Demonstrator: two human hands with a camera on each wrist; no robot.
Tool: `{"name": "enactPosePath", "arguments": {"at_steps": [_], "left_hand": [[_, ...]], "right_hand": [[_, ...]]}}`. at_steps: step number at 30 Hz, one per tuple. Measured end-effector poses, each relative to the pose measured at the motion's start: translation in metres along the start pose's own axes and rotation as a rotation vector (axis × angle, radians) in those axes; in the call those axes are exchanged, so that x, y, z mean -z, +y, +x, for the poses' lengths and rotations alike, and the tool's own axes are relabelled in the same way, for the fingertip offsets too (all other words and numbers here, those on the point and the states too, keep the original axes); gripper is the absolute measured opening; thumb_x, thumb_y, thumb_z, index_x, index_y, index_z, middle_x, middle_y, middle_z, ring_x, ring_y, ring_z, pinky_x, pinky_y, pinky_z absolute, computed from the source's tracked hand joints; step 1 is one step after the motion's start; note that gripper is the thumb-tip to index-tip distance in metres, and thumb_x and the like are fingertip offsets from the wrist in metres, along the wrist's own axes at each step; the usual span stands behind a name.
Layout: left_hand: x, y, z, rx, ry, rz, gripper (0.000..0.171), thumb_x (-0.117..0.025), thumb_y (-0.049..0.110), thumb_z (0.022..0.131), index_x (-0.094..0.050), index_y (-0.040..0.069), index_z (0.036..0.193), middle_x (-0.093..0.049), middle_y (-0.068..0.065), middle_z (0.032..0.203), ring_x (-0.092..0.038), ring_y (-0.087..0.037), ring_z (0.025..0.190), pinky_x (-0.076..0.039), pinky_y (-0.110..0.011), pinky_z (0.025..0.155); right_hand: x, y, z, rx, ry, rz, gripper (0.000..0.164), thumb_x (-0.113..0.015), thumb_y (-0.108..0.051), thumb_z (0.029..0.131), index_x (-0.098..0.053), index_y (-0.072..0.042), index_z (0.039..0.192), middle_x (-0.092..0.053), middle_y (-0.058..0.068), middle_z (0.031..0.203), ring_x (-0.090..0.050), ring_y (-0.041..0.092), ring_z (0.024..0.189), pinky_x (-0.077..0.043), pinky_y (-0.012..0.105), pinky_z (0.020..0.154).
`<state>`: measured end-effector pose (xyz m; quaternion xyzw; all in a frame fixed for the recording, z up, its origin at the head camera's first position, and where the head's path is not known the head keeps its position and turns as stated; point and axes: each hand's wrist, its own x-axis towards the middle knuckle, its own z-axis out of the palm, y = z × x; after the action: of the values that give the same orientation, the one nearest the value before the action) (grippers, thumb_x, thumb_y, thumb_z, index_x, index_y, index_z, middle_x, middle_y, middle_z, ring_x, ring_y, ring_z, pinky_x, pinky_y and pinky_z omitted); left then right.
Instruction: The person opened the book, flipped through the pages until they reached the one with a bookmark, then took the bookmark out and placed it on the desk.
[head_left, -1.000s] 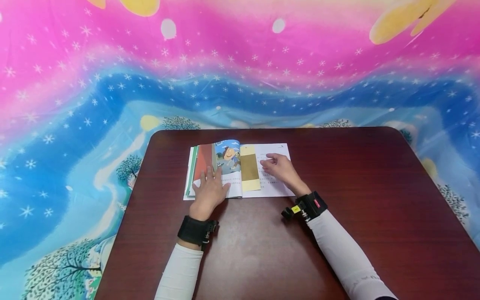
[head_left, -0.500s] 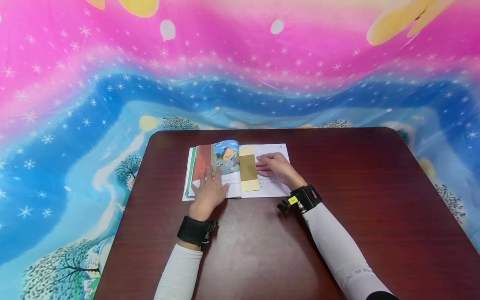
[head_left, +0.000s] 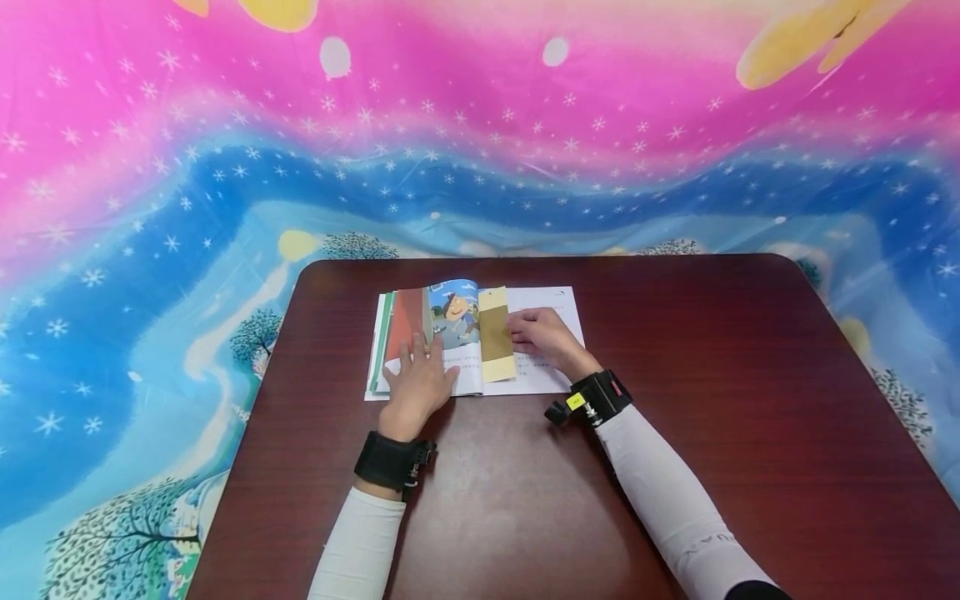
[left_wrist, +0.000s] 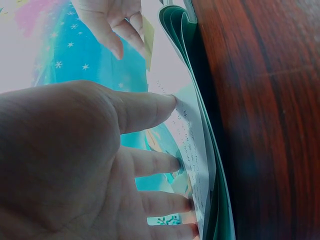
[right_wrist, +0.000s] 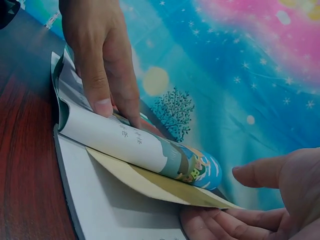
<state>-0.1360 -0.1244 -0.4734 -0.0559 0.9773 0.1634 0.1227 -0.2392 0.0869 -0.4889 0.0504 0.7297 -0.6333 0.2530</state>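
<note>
An open picture book (head_left: 455, 317) lies on the table, a cartoon boy and text on its left page. My left hand (head_left: 417, 385) rests on that page with fingers spread, fingertips pressing the paper. A pale yellow paper strip (head_left: 497, 333) with a darker band stands along the book's gutter. My right hand (head_left: 550, 337) is over the right page, fingertips right at the strip's free edge. In the right wrist view those fingers (right_wrist: 240, 225) reach under the raised edge of the strip, while the thumb (right_wrist: 260, 173) stays apart above it.
The dark red-brown wooden table (head_left: 495, 500) has rounded far corners. Behind it hangs a pink and blue patterned cloth (head_left: 480, 167). A black band with a small camera (head_left: 600, 398) sits on the right wrist, another (head_left: 393, 460) on the left.
My right hand has moved left across the right page to the yellow strip. The strip's free edge has shifted slightly left. The left hand has stayed in place.
</note>
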Motion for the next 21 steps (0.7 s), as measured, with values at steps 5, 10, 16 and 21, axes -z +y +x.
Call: {"name": "enactPosePath", "arguments": {"at_steps": [5,10,16,21], "left_hand": [[0.0002,0.0009,0.0005,0.002,-0.005,0.008,0.074,-0.049,0.046,0.097,-0.025,0.011,0.157,-0.014,-0.023,0.163,-0.012,-0.044,0.147,-0.018,-0.075,0.105],[0.0000,0.0007,0.0005,-0.001,0.001,0.002,0.074,-0.050,0.045,0.097,-0.025,0.011,0.157,-0.014,-0.023,0.163,-0.012,-0.044,0.147,-0.017,-0.075,0.105],[-0.0009,-0.0001,0.0008,-0.001,-0.005,0.005,0.074,-0.050,0.046,0.097,-0.025,0.011,0.158,-0.013,-0.023,0.163,-0.011,-0.044,0.147,-0.017,-0.075,0.105],[-0.0015,-0.0006,0.0009,0.000,-0.003,0.002,0.074,-0.049,0.046,0.097,-0.025,0.011,0.158,-0.013,-0.022,0.163,-0.011,-0.044,0.148,-0.017,-0.075,0.105]], "right_hand": [[-0.0021,0.0003,-0.0012,0.024,0.006,-0.058,0.040,-0.063,-0.014,0.091,-0.060,0.003,0.127,-0.065,0.017,0.115,-0.065,0.017,0.090,-0.057,0.030,0.078],[-0.0044,0.0010,-0.0014,0.038,0.017,-0.083,0.036,-0.062,-0.009,0.092,-0.062,0.005,0.124,-0.066,0.021,0.118,-0.067,0.019,0.096,-0.057,0.032,0.079],[-0.0049,0.0038,0.0001,0.032,0.058,-0.116,0.033,-0.064,-0.009,0.090,-0.064,0.003,0.121,-0.068,0.019,0.111,-0.066,0.016,0.083,-0.057,0.028,0.071],[-0.0009,0.0035,-0.0010,0.021,0.076,-0.141,0.033,-0.064,-0.009,0.089,-0.066,0.001,0.120,-0.068,0.016,0.108,-0.064,0.014,0.080,-0.057,0.027,0.067]]}}
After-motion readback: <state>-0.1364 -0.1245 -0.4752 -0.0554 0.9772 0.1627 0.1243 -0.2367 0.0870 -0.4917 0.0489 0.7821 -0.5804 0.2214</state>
